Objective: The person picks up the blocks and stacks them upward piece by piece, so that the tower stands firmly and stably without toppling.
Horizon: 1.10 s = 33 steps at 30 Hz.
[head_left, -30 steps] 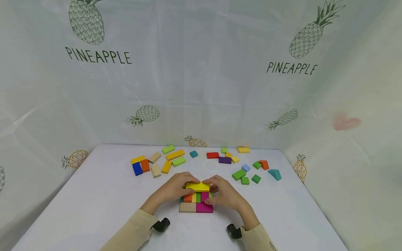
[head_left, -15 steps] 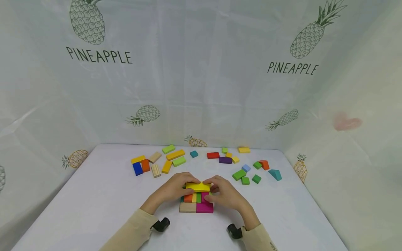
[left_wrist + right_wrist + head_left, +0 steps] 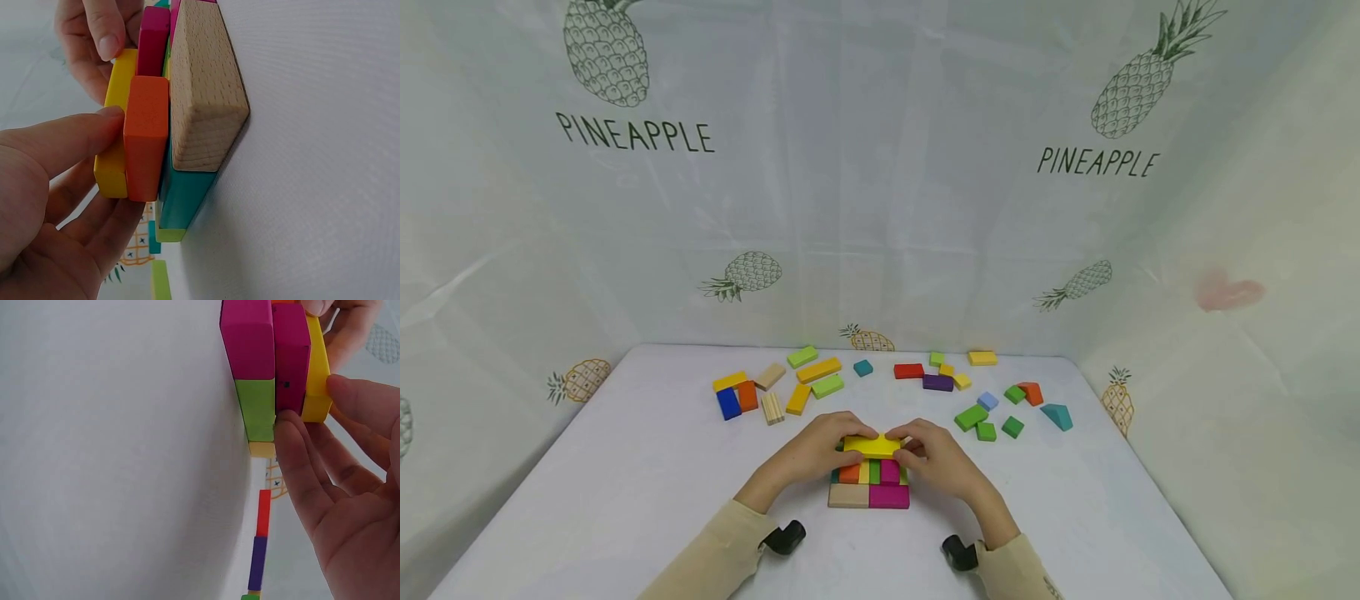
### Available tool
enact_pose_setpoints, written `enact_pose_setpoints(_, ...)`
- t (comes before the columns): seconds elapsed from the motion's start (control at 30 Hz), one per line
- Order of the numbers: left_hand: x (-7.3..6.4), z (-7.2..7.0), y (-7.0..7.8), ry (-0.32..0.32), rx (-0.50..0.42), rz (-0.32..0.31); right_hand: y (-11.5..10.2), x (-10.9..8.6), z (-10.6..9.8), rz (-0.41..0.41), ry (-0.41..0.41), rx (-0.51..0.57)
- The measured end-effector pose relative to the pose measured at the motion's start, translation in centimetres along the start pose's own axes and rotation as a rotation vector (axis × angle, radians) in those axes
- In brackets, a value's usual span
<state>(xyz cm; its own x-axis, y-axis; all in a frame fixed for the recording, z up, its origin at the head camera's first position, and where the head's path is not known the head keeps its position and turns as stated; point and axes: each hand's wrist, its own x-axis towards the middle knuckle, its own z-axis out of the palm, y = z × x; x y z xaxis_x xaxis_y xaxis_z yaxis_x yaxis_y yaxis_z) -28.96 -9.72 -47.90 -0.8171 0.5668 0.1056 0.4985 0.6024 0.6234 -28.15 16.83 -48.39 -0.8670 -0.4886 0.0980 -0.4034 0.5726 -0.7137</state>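
Note:
A long yellow block [image 3: 872, 448] lies on top of a low stack of coloured wooden blocks. My left hand [image 3: 820, 446] grips its left end, thumb on the near face and fingers behind. My right hand [image 3: 943, 462] holds the other end the same way. Directly under the yellow block are an orange block [image 3: 147, 137] on the left and a magenta block [image 3: 292, 356] on the right. Below these, a plain wood block [image 3: 848, 497] and a second magenta block [image 3: 889, 497] form the front of the base. A teal block [image 3: 187, 194] shows behind the plain one.
Loose blocks lie across the back of the white table [image 3: 625, 500]. Blue [image 3: 728, 404] and orange ones are at the left, red [image 3: 908, 372] and purple [image 3: 937, 382] near the middle. Several green blocks and a teal triangle [image 3: 1057, 417] lie to the right. A pineapple-print cloth hangs behind.
My right thumb has moved up from the magenta block to the near face of the yellow block. The left hand and the stack look unmoved.

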Motion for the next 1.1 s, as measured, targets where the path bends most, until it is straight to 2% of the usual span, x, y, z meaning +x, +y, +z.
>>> enact_pose_setpoints(0.3,-0.1,-0.2,-0.4,0.001,-0.012,-0.026,0.2,0.0,-0.1,-0.01,-0.005,0.006)
enact_pose_setpoints(0.5,-0.4,-1.8,-1.5,0.042,-0.063,-0.04,0.1,-0.1,0.0,0.0,0.0,0.011)
enact_pose_setpoints(0.6,-0.1,-3.1,-2.7,0.08,-0.044,-0.024,0.0,-0.1,0.0,0.013,0.002,0.013)
enact_pose_setpoints(0.7,0.5,-4.5,-4.2,0.132,-0.014,-0.036,0.0,-0.1,0.1,0.026,0.001,0.017)
enact_pose_setpoints(0.9,1.7,-7.0,-7.1,0.215,-0.004,-0.143,0.1,0.0,0.1,0.032,-0.009,0.025)
enact_pose_setpoints(1.1,3.3,-8.0,-9.9,0.214,0.017,-0.239,0.0,-0.1,0.1,0.034,-0.007,0.028)
